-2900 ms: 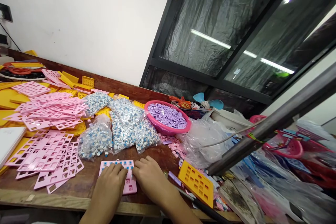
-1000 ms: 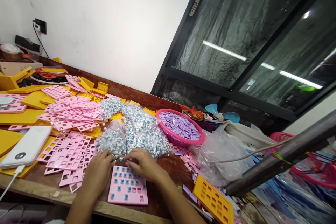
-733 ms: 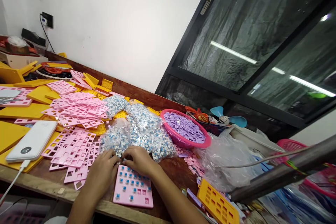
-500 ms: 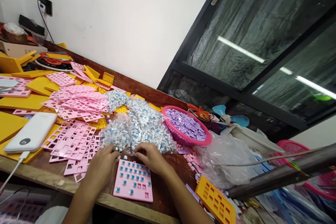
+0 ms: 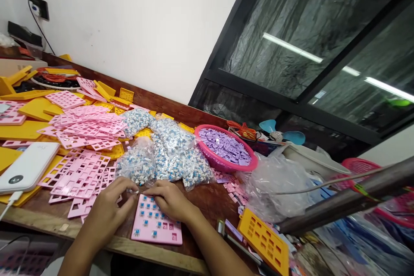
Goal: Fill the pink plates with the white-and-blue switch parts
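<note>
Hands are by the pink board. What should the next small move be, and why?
Probably press a blue-topped piece into one of the bare squares near the board's lower right. Three there show no piece, and bags of similar pieces lie just beyond the board. Whether the left hand already pinches one is too small to tell.

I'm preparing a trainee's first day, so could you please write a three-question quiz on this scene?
1. True or false: the pink basket holds purple pieces.
2. Which is nearest the pink board? A) wall socket; B) right hand; C) white device.
3. Fill in: in the picture, the yellow plate lies to the ___ of the pink board.

Key: 1 true; 2 B; 3 right.
</note>
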Demonstrator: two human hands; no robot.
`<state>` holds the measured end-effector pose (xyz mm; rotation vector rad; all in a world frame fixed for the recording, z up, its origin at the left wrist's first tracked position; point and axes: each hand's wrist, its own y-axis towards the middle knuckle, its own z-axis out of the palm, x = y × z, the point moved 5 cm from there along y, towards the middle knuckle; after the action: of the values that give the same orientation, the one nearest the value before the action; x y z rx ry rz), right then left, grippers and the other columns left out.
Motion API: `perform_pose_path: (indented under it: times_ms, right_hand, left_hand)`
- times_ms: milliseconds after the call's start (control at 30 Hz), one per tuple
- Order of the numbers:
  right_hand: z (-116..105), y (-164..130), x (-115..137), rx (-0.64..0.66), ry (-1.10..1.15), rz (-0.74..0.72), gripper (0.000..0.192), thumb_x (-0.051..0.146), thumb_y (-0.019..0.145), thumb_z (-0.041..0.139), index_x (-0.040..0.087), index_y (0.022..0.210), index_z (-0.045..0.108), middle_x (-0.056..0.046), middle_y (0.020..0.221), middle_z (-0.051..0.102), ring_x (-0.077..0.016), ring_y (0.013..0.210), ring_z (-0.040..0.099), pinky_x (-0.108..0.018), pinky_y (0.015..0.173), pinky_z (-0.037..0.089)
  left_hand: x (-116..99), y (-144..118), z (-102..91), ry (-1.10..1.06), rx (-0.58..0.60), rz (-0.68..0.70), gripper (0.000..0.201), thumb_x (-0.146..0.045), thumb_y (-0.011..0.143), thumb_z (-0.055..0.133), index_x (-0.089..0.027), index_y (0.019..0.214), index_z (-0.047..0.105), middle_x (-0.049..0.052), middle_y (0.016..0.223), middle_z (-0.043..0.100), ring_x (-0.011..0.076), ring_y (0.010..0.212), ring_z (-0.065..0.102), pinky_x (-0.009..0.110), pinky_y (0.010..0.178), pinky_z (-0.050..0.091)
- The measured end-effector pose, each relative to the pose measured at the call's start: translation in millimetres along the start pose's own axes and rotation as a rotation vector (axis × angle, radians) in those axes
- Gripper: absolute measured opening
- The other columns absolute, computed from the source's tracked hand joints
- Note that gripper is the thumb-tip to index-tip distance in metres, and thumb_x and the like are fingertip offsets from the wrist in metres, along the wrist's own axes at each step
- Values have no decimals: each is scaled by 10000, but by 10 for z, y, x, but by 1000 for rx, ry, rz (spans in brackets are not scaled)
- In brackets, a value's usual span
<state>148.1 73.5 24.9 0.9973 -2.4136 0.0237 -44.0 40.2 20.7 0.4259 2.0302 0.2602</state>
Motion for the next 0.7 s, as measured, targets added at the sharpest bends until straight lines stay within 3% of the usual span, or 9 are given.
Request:
perform_pose_path:
  times_ms: [167,367,533,700]
  right_hand:
    - [-40,-38,-139,-54,35,112,344,78,888,564,219,1082,811,-54,963,758,-199,912,682,-304,866,502]
    - [-132,-143,-446,-169,253,254,258,102,860,602,207,953,818,-48,972,799,-203,922,719,-311,869,515]
    - [-158,-236,-690,-134,337,407,164,132,840,636,164,934,767,-8,756,740,-146,646,643,-230,603,470]
    - [-223,-258,-685,-180,279,405,106,135,837,657,172,894,739,9,737,678,-125,625,575,-224,592,422]
  left_hand:
    - [-134,-38,128,-140,123,5,148,-320,976,552,-259,984,686,29,1089,654,178,1022,645,272,891,504]
    - [-280,-61,317,-158,244,6,156,-279,968,563,-265,1020,710,28,1089,682,178,1027,654,269,893,498]
    - [-392,-112,457,-73,335,52,184,-235,965,548,-273,988,726,17,1069,706,183,1008,660,280,890,485]
    - [-400,-114,630,32,379,18,200,-135,899,584,-256,971,725,17,1014,722,209,1000,645,326,900,456]
